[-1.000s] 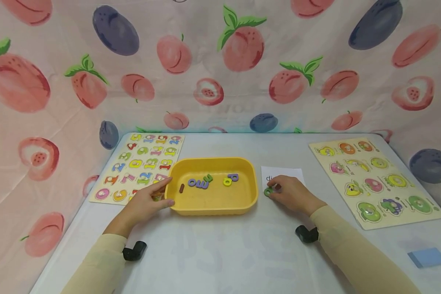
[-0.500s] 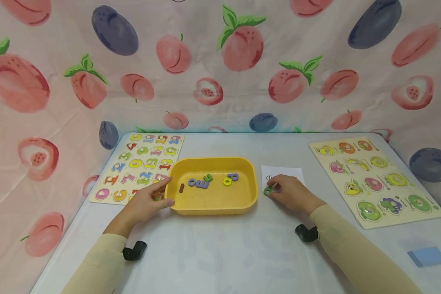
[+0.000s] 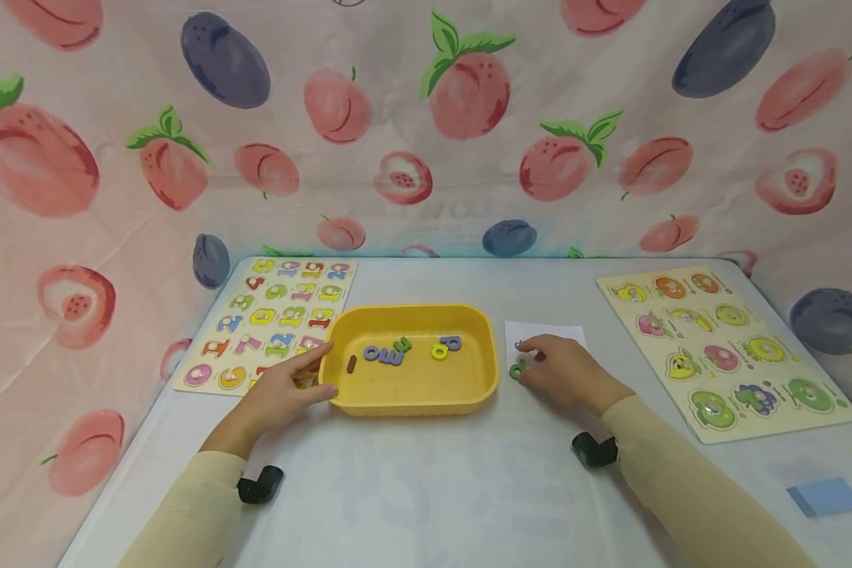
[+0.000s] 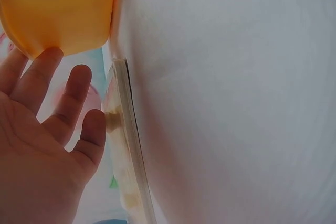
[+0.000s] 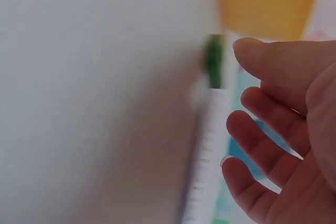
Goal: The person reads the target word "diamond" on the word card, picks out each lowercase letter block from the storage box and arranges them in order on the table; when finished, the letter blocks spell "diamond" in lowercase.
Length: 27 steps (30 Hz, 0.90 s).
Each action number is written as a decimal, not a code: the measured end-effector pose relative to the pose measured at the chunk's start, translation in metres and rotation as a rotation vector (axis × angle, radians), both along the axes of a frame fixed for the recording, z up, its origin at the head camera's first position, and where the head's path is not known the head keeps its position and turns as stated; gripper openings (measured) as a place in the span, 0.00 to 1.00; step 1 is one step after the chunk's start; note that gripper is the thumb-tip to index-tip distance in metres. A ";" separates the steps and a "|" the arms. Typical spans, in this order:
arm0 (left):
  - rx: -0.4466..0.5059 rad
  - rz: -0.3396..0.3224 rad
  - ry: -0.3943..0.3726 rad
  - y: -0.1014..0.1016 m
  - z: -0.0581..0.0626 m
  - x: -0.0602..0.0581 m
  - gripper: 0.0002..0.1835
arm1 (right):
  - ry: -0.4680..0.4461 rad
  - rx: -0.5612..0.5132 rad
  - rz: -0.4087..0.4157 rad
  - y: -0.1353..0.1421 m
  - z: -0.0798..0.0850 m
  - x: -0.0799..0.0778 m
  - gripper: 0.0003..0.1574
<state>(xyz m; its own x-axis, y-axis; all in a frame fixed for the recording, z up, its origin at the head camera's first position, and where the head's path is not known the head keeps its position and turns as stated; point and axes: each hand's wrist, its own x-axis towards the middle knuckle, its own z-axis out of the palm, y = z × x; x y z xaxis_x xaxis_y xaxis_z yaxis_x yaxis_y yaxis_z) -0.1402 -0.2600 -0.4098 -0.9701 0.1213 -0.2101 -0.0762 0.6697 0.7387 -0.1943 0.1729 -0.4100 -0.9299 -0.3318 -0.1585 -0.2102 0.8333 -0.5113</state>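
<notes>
A yellow tray point(image 3: 412, 398) stands mid-table, holding several foam-like letters: a purple o point(image 3: 371, 353), a purple m-like letter point(image 3: 391, 358), a green n-like letter point(image 3: 401, 345), a yellow round one point(image 3: 439, 351) and a purple letter point(image 3: 451, 342), plus a small brown bar point(image 3: 351, 364). My left hand point(image 3: 287, 386) touches the tray's left end with spread, fairly straight fingers. My right hand point(image 3: 564, 372) is over a white card point(image 3: 571, 333), covering most of its print. A green letter point(image 3: 517, 370) lies at the card's lower left corner, right by its fingertips; in the right wrist view a narrow gap separates thumb and letter.
A number puzzle board point(image 3: 209, 379) lies at the left, partly behind my left hand. On the right is a fruit puzzle board point(image 3: 734, 323). A blue block point(image 3: 825, 497) sits near the front right. A fruit-printed curtain point(image 3: 461, 181) hangs behind the table.
My right hand's fingers have shifted slightly, covering more of the card's print than before. The green letter stays in about the same spot. My left hand and the tray have not moved.
</notes>
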 end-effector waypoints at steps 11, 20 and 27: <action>-0.011 0.000 -0.008 0.001 0.002 0.001 0.44 | 0.235 -0.040 0.068 0.000 0.058 0.003 0.30; -0.011 -0.005 0.000 0.000 0.001 0.000 0.44 | 0.297 -0.048 0.130 -0.031 0.067 0.003 0.30; -0.011 -0.005 0.001 0.000 0.000 0.000 0.44 | 0.287 -0.083 0.225 -0.060 0.066 0.005 0.30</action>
<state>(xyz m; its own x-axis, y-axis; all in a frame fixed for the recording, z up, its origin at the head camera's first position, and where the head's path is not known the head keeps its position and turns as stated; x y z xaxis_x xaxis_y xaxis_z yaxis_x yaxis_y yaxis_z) -0.1401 -0.2598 -0.4094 -0.9698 0.1236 -0.2103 -0.0722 0.6779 0.7316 -0.1895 0.1134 -0.3445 -0.8350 -0.5336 0.1341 -0.5279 0.7084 -0.4685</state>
